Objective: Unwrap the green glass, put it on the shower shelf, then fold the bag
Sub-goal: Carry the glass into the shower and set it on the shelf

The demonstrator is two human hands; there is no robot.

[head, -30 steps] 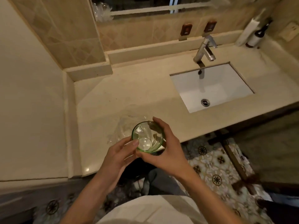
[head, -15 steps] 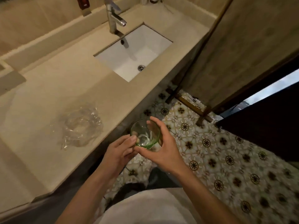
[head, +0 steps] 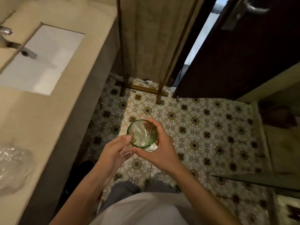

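Holding the green glass (head: 141, 134) upright over the tiled floor (head: 203, 127), clear of the worktop (head: 40, 120), the person carries it free of its wrapper. The right hand (head: 159, 148) wraps the far wall; the left hand (head: 113, 150) pinches the near rim, steadying it. The bag (head: 13, 168) lies crumpled by the worktop's near edge, awaiting folding.

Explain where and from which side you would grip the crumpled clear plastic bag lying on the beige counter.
Pinch the crumpled clear plastic bag at a raised fold along its near right edge, coming from above and the counter's front edge. It lies loose in a low heap, so probably any upstanding crease gives purchase; a flat palm would only slide it.
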